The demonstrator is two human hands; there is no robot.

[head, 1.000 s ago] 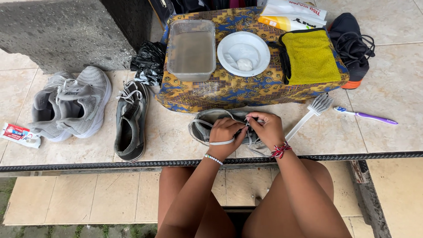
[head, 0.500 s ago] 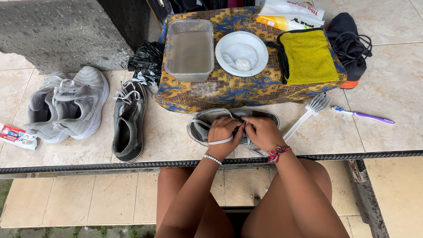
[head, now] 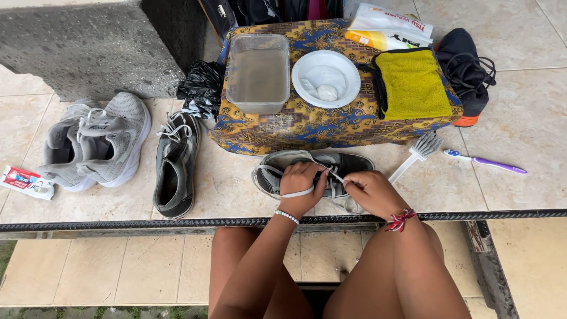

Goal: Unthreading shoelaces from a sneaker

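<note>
A dark grey sneaker [head: 348,163] lies on its side on the tiled floor just in front of a cloth-covered stand. Both my hands rest on it. My left hand [head: 301,186] pinches a white lace [head: 263,172] that loops out over the shoe's heel end. My right hand [head: 372,192] grips the same lace nearer the toe, with a short stretch pulled taut between the two hands. A white bead bracelet is on my left wrist and a red thread band on my right.
The patterned cloth stand [head: 307,127] carries a clear tub of water [head: 258,71], a white bowl [head: 326,78] and a yellow towel [head: 411,82]. The matching dark sneaker [head: 176,168] and grey trainers [head: 94,142] lie left. White brush [head: 416,153], purple toothbrush [head: 487,163], toothpaste box [head: 26,181], black shoe [head: 466,71].
My hands have shifted slightly on the sneaker and the lace is drawn tighter between them. The view has moved a little; nothing else on the floor has shifted.
</note>
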